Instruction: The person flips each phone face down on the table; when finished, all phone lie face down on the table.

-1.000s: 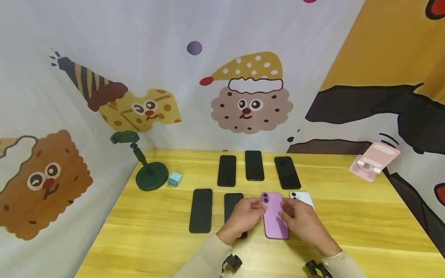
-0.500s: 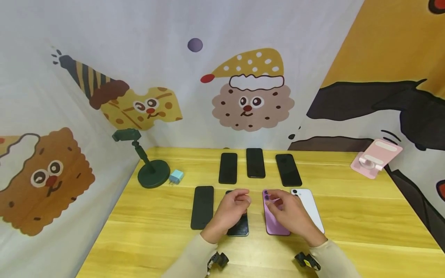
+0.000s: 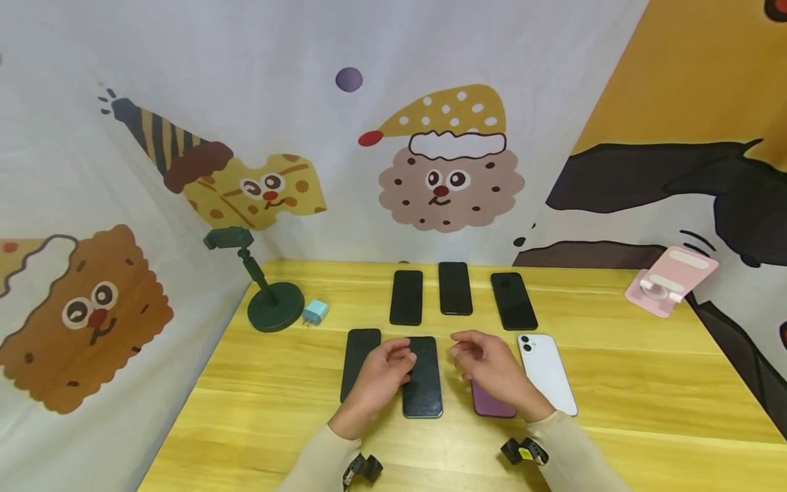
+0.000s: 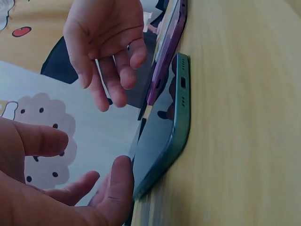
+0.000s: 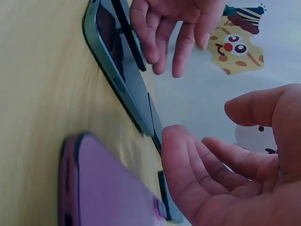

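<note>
Screen up on the table lies a dark phone with a green frame (image 3: 424, 386). My left hand (image 3: 375, 383) hovers by its left edge, fingers loosely bent and holding nothing. A little to the right, my right hand (image 3: 494, 369) hangs over the pink-purple phone (image 3: 494, 404), hiding its upper part, with nothing between thumb and fingers. In the right wrist view the purple phone (image 5: 110, 188) lies back up below that hand. A white phone (image 3: 549, 374), also back up, is at the right end of the row. At the left end, a black phone (image 3: 359, 359) is partly covered by my left hand.
Behind stand three more black phones in a row: left (image 3: 406, 298), middle (image 3: 455, 288) and right (image 3: 514, 301). A dark green stand (image 3: 274, 307) and a light blue charger plug (image 3: 316, 311) are at the left. A pink folding stand (image 3: 670, 281) is at the back right.
Both hands have let go of the purple phone and moved left. The left hand has gone over past the green-framed phone to its left side. The phones look unmoved.
</note>
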Tool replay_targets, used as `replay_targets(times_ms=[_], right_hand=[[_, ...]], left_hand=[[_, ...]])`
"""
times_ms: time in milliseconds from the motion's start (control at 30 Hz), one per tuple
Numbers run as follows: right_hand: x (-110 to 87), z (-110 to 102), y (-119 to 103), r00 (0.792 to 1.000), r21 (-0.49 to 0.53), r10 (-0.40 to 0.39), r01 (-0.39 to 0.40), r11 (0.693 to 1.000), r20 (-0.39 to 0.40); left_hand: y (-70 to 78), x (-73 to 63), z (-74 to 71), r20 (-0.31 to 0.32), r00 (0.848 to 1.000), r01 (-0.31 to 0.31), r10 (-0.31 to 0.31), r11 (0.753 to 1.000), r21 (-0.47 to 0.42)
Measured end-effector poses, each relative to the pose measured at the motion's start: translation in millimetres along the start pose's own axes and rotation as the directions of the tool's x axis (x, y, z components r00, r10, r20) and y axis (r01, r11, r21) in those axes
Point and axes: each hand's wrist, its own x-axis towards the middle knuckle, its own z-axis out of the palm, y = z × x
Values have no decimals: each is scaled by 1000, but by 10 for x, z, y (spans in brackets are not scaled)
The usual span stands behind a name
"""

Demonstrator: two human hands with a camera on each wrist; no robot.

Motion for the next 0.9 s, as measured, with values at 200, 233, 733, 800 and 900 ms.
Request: replay_targets(times_ms=[200, 233, 733, 800, 900], right_hand=[[38, 52, 10, 995, 135, 59, -70, 988, 82], [36, 67, 12, 993, 150, 72, -85, 985, 94], [-5, 156, 56, 977, 211, 155, -184, 960, 146], [-20, 151, 49, 977, 211, 155, -184, 960, 147], [-44, 147, 52, 978, 210, 136, -167, 963, 156]], left_hand=[[-29, -32, -80, -33, 999, 20, -18, 998, 58], [-31, -33, -87, -32, 999, 25, -23, 998, 65], [11, 9, -103, 54, 996, 78, -74, 993, -89], [9, 8, -101, 57, 996, 81, -75, 991, -109], [-9, 22, -90, 58, 995, 91, -83, 984, -151]])
